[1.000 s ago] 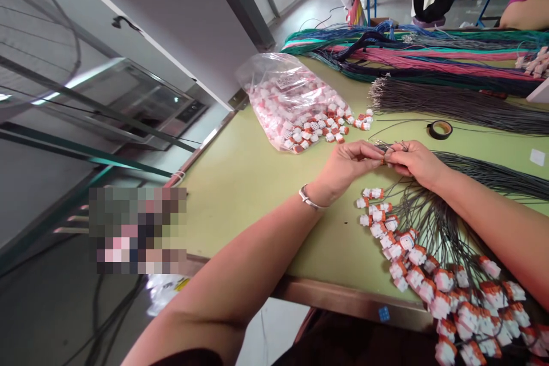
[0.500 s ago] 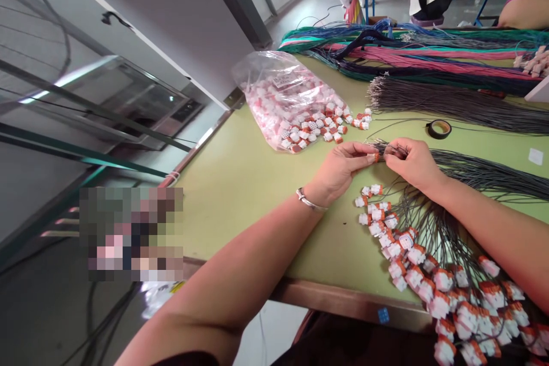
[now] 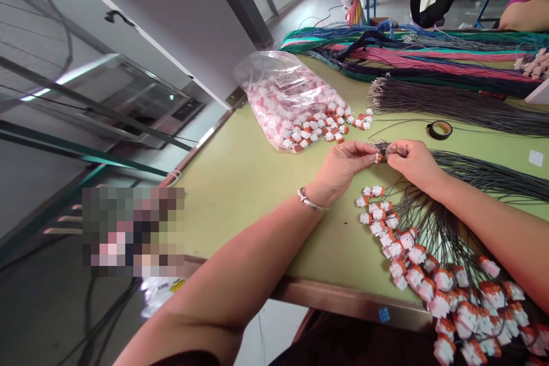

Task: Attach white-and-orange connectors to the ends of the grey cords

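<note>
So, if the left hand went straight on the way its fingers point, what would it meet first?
Probably the right hand, just beyond the connector the left hand pinches, though depth is unclear.

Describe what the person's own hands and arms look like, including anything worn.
The left hand is ungloved, with a slim silvery band around the wrist; a dark sleeve shows above the elbow. The right hand is also ungloved, with nothing visible on its wrist and no sleeve in view.
</note>
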A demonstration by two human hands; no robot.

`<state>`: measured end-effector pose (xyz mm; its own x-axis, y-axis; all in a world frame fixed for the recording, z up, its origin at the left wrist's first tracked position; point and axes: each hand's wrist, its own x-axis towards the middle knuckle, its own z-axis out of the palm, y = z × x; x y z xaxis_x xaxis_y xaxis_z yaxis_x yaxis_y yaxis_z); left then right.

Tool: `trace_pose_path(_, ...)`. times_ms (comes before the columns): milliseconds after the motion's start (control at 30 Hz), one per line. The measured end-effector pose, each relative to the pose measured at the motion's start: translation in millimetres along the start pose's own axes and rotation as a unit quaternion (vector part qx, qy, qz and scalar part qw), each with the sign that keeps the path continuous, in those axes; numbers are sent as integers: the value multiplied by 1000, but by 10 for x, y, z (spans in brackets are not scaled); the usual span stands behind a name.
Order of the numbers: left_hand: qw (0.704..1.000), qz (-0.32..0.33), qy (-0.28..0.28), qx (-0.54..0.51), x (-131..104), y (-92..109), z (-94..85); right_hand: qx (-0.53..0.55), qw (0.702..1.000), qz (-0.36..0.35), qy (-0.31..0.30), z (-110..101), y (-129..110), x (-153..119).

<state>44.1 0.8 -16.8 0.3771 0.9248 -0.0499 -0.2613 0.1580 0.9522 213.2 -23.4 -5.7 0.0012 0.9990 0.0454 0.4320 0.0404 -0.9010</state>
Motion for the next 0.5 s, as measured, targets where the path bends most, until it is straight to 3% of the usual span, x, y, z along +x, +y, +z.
trace_pose_path(200, 996, 78, 7, 41, -5, -48, 55, 27, 1000, 9, 3, 14, 67, 18)
trace_pose_path(500, 997, 63, 4, 49, 16, -65, 83, 39, 999, 2, 8, 27, 76, 18)
